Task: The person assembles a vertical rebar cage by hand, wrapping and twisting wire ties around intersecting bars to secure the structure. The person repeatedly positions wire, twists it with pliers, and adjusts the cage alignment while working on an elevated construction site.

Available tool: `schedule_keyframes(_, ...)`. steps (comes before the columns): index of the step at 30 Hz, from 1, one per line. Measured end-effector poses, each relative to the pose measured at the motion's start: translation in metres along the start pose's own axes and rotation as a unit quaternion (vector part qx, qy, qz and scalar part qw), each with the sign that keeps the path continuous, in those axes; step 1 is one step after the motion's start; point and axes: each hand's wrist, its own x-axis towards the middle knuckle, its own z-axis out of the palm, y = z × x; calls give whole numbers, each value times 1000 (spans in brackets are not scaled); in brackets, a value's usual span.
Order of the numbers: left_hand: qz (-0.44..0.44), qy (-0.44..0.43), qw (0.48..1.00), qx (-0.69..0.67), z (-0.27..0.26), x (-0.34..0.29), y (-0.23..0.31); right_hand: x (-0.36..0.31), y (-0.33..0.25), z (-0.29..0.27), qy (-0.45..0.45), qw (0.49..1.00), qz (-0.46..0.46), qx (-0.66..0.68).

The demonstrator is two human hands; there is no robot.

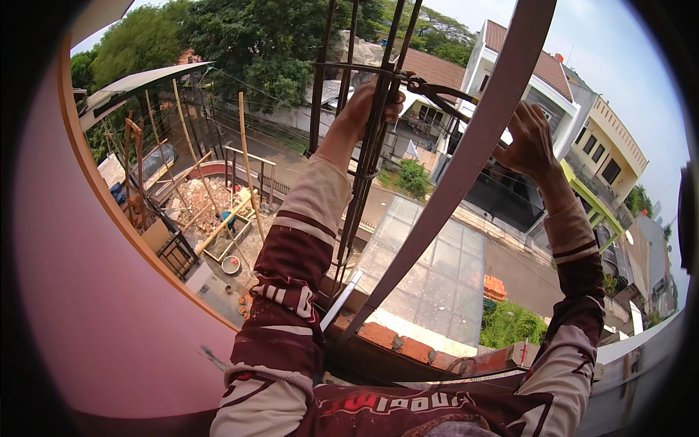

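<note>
Steel rods stand upright ahead of the person, the left hand wrapped around some of them. Pincers reach in beside them, their handles running behind a slanting beam. The right hand, partly open with bent fingers, is partly hidden there; whether it holds them, I cannot tell. Below lie a brick ledge and rubble.

Smooth pink wall to my left. Grey paved street below, cream flat-roofed building across it, leafy green trees beyond. Daylight, pale-blue sky.
</note>
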Motion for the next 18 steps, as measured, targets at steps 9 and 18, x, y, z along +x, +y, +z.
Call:
schedule_keyframes(9, 2, -10, 1000, 5, 6, -1, 0, -5, 21, 25, 14, 997, 6, -71)
schedule_keyframes(18, 8, -11, 1000, 1, 9, -2, 0, -11, 3, 39, -332, 392, 387, 766)
